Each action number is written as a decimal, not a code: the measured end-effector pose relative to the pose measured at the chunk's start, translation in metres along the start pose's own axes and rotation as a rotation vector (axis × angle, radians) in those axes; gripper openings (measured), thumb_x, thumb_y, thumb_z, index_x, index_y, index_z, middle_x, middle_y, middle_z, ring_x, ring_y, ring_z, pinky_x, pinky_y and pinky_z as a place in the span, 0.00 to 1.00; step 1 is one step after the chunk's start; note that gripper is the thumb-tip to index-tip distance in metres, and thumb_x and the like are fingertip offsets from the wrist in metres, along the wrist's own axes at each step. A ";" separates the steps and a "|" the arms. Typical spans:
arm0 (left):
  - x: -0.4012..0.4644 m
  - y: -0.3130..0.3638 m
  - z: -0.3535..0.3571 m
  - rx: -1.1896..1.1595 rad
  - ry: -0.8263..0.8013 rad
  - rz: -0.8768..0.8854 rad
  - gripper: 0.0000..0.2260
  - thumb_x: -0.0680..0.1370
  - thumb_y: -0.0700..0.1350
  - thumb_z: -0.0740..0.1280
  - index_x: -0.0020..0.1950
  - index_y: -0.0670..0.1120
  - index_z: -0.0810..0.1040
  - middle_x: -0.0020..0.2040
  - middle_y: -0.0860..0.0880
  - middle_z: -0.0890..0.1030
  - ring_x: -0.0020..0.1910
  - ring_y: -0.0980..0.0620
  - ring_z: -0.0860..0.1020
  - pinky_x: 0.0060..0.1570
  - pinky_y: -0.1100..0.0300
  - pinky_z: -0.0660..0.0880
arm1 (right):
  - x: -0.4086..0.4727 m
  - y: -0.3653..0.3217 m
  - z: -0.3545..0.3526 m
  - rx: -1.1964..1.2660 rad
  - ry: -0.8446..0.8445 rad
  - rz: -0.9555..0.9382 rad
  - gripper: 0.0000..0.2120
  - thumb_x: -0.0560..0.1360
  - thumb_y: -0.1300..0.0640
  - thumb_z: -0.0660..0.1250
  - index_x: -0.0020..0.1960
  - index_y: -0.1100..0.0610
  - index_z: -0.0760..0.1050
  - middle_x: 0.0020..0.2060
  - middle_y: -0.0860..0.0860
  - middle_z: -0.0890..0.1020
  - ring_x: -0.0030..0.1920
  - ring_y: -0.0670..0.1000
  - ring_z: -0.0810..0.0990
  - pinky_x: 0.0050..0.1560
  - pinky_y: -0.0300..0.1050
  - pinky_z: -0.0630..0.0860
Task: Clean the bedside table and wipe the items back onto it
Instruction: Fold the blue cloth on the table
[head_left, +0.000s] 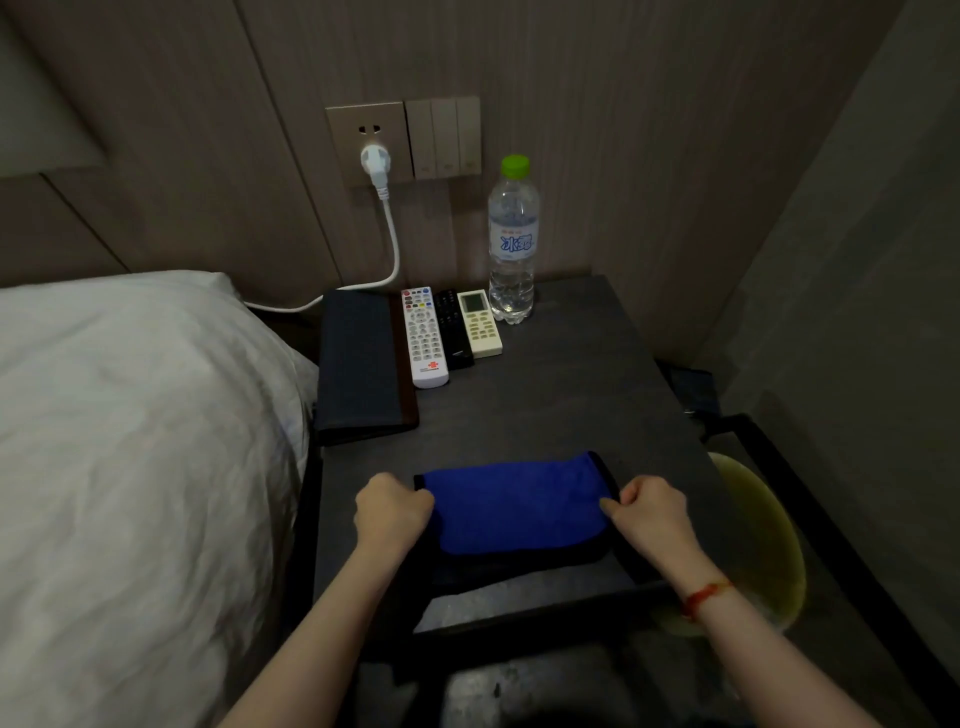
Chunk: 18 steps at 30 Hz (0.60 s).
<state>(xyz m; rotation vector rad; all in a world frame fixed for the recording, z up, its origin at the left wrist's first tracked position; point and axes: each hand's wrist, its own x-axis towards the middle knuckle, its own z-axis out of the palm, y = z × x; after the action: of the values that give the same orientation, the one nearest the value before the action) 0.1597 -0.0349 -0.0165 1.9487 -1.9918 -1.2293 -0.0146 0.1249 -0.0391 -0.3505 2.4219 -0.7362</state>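
Note:
A blue cloth with a black border (514, 514) lies folded on the near part of the dark bedside table (587, 395). My left hand (389, 512) pinches its left edge and my right hand (652, 512) pinches its right edge, fingers curled. At the back of the table, side by side, lie a dark folder (361, 364), a white remote (423, 335), a black remote (453, 330) and a cream remote with a screen (480, 323). A clear water bottle with a green cap (511, 244) stands upright beside them.
A bed with white bedding (130, 441) borders the table on the left. A white plug and cable (384, 208) run from a wall socket behind the table. A yellowish bin (763, 545) sits low on the right, beside a grey wall.

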 end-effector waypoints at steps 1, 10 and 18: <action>-0.001 0.000 0.000 0.011 -0.016 -0.011 0.09 0.74 0.36 0.65 0.33 0.40 0.72 0.30 0.46 0.72 0.29 0.51 0.72 0.30 0.62 0.68 | 0.000 0.000 0.001 -0.039 0.003 -0.010 0.07 0.72 0.58 0.69 0.44 0.59 0.73 0.44 0.56 0.77 0.46 0.55 0.77 0.47 0.48 0.75; -0.007 -0.003 0.010 0.146 0.001 0.036 0.15 0.76 0.38 0.66 0.33 0.45 0.63 0.33 0.49 0.69 0.30 0.55 0.68 0.30 0.62 0.67 | 0.009 -0.027 0.008 -0.011 -0.053 0.014 0.13 0.72 0.58 0.70 0.51 0.64 0.75 0.49 0.56 0.78 0.50 0.57 0.79 0.47 0.46 0.77; 0.007 -0.008 0.010 -0.132 -0.117 -0.093 0.07 0.75 0.35 0.64 0.37 0.40 0.73 0.35 0.45 0.74 0.36 0.49 0.74 0.35 0.58 0.70 | 0.020 -0.033 0.001 0.065 -0.149 0.079 0.05 0.70 0.61 0.69 0.40 0.60 0.73 0.38 0.55 0.76 0.39 0.51 0.77 0.35 0.43 0.72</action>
<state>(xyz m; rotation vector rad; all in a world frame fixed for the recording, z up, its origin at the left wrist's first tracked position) 0.1590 -0.0348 -0.0312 1.9676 -1.8354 -1.4883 -0.0275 0.0897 -0.0300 -0.2724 2.2527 -0.7263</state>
